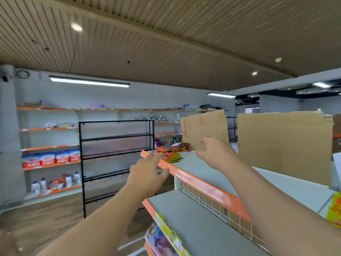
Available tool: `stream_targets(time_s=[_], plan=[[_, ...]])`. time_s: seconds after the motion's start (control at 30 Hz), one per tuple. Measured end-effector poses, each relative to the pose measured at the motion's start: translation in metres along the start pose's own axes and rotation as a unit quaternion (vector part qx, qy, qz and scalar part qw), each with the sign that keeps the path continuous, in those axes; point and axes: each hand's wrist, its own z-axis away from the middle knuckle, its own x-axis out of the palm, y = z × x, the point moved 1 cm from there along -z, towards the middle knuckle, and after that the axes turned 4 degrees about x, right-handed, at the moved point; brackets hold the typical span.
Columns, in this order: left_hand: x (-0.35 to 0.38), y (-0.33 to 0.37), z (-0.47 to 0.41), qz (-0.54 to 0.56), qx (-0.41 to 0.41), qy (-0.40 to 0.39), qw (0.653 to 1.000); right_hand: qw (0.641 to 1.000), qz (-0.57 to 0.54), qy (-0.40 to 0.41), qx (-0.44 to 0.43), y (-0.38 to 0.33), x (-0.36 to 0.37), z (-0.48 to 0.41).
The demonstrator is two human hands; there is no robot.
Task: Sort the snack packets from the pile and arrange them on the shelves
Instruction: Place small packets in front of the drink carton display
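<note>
Grey top shelf (pixel 203 169) bears heaped red-orange snack packets (pixel 171 152); left hand (pixel 145 174) spread, right hand (pixel 214 152) pinching cardboard (pixel 204 124).

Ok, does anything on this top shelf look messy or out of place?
Yes. The snack packets lie in a loose, overlapping heap at the far end of the top shelf, not in rows. The larger cardboard sheet standing there has a ragged, torn top edge. The right hand grips the smaller cardboard sheet, which is tilted.

left hand (pixel 147 174) reaches forward, palm down, fingers straight and slightly spread. right hand (pixel 214 152) reaches higher and farther out, back toward the camera, fingers curled; whether they grip anything is unclear.
</note>
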Motion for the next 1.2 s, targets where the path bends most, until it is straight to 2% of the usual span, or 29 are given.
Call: stream_targets(time_s=[0.43,0.73,0.9,1.2], plan=[[0.062,-0.081,-0.115,0.019,-0.021,0.009,1.0,0.999,0.034,-0.036,-0.003,-0.025,0.066,-0.128],[0.108,-0.185,-0.234,0.052,0.031,0.006,0.998,0.996,0.068,-0.029,0.046,-0.055,0.155,-0.233],[0.145,-0.234,-0.298,0.078,0.077,-0.026,0.994,0.992,0.076,-0.024,0.099,-0.064,0.201,-0.286],[0.208,-0.248,-0.39,0.185,0.128,-0.043,0.973,0.979,0.111,-0.03,0.168,-0.037,0.238,-0.355]])
